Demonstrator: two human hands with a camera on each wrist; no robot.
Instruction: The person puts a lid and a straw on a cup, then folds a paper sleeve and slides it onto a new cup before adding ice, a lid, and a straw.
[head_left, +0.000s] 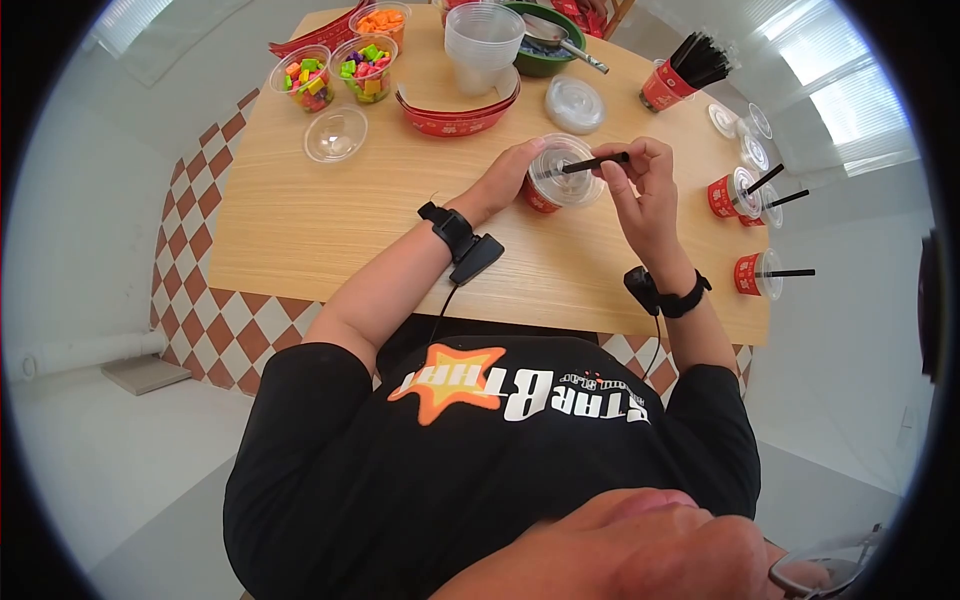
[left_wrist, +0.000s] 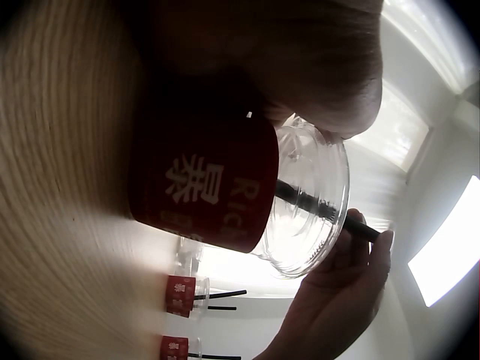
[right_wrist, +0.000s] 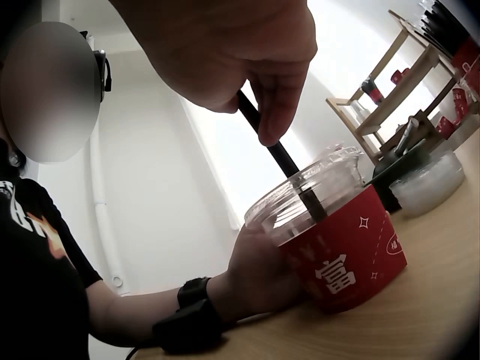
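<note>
A cup with a red paper sleeve (right_wrist: 345, 259) and a clear plastic lid (right_wrist: 330, 174) stands on the table in front of the person. The left hand (head_left: 508, 180) holds it from the left side, fingers around the sleeve and thumb near the lid. A black straw (right_wrist: 280, 157) slants down through the lid, its lower end visible inside the cup. Above the lid, the right hand (head_left: 645, 195) pinches the straw's upper part between thumb and fingers.
Three lidded cups with straws, one nearer (head_left: 748, 274), stand at the right edge. Behind are a straw holder (head_left: 664, 88), stacked lids (head_left: 575, 104), clear cups (head_left: 480, 50), a green bowl (head_left: 540, 64) and cups of coloured cubes (head_left: 364, 70). A loose lid (head_left: 336, 134) lies left.
</note>
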